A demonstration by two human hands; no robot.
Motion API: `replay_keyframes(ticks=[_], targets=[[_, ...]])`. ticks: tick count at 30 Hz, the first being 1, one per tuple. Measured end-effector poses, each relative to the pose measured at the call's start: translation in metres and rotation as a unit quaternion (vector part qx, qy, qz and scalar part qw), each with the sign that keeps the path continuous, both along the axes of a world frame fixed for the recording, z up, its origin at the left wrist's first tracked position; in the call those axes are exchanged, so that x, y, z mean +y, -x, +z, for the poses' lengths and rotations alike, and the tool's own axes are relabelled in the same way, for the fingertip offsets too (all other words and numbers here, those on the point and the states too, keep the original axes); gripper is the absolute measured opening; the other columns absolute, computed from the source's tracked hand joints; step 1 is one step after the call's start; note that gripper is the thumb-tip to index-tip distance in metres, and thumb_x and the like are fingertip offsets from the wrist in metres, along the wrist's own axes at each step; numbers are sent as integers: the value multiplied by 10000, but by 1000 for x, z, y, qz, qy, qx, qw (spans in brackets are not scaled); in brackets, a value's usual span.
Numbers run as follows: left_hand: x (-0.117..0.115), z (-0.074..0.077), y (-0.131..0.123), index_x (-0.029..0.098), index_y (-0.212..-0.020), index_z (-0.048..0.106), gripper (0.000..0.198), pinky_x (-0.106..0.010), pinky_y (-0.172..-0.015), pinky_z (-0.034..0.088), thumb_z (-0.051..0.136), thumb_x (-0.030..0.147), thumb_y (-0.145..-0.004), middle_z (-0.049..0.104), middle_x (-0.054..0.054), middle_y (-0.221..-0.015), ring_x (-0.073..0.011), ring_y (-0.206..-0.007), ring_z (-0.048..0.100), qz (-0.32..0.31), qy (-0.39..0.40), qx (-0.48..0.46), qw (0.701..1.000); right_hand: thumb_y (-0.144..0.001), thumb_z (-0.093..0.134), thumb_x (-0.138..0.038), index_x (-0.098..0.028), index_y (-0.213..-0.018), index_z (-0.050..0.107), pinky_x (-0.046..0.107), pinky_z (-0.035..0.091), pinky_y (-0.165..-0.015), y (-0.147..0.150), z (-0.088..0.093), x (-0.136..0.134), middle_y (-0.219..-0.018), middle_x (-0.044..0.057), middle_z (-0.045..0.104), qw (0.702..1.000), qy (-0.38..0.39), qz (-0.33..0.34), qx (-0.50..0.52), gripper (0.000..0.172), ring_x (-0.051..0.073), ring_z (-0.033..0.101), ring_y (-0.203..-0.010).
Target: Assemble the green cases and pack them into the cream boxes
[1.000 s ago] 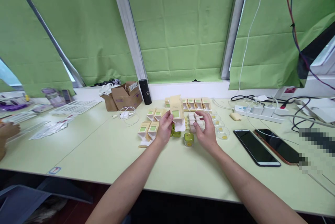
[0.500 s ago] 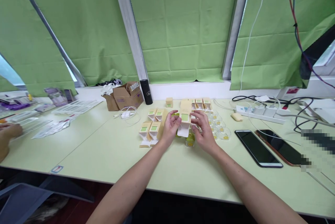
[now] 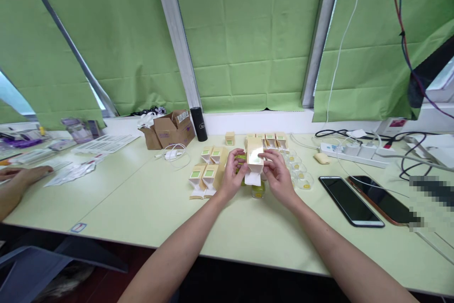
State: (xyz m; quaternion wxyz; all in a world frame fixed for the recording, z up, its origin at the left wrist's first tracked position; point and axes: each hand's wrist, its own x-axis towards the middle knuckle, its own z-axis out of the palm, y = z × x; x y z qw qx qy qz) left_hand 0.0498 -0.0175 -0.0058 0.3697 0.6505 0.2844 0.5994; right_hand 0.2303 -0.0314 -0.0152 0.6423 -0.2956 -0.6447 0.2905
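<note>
Together, left hand [image 3: 234, 177] and right hand [image 3: 280, 177] face inward, half-curled fingers seemingly pinching one small carton [image 3: 254, 161].

Left hand [image 3: 234, 174] and right hand [image 3: 279, 176] holding a small tan cardboard box [image 3: 255, 154], white paper flap [image 3: 252, 179] hanging, squat green jar [image 3: 258, 192] below, perhaps glass, pale-green surface [image 3: 142, 199]

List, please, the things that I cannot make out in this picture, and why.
All in the head view:
Held box: label partly washed out by glare.
Jar: partly hidden behind the box's flap.
Black cylinder: lettering too small to read.
Co-worker's arm: cut off by the left edge.
</note>
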Motion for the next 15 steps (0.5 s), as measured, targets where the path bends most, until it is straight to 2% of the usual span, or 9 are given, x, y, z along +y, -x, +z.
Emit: replay_keyframes(ticks=[7,15], targets=[[-4,1,2,273,-1378,590,493,-380,-981,540,752,437,-942,496,-131,-1466,-257,-1158,635,-3,-61,44,997,-974,585,-267,-304,-1270,671,398,647,-857,-1,-1,3,-1444,105,463,1000,12,11,17,310,184,704,-953],[-4,3,1,276,-1301,671,418,-347,-916,552,783,393,-916,464,-123,-1477,-232,-1089,641,16,-45,59,997,-968,596,-280,-322,-1287,677,413,653,-856,-1,-3,4,-1425,98,473,999,18,22,14,332,189,717,-956]])
